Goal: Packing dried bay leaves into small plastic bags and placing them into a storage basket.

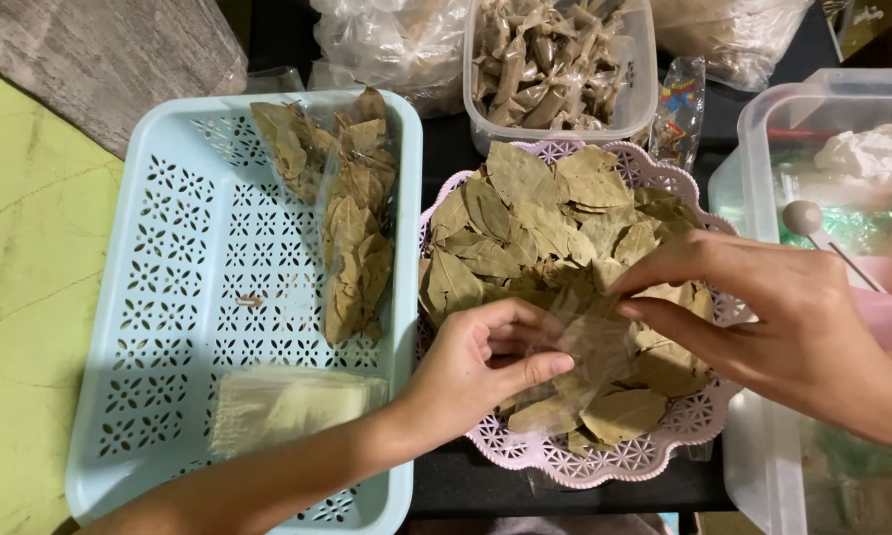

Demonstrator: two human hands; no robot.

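- Head view, looking down: both hands work over a pink basket [654, 458] with a scalloped, pierced rim, filled with dried leaves [535, 213].
- The left hand [475, 367] pinches the near edge of a small clear bag [589, 342], thumb on top and fingers curled beneath it; the bag lies directly between the two hands, just above the leaves.
- The right hand [783, 317] comes in from the right, its thumb and forefinger pressed together on the far upper edge of the same bag; the remaining fingers are loosely bent. Whether a leaf sits inside the bag cannot be told.
- The leaves nearest the grip lie just under and in front of the bag; the rest of the heap spreads away from the hands toward the far rim of the basket.
- Left of the left hand, a pale blue tray [158, 297] with a perforated floor holds filled packets of leaves [352, 238] along its right side, well beyond the wrist.
- A stack of empty clear bags [287, 406] lies in the tray close beside the left forearm.
- Beyond the basket, a clear tub [555, 69] contains wrapped brown pieces.
- Right of the right hand stands a clear box [763, 178]; a round-headed stick [812, 223] lies in it just above the knuckles.
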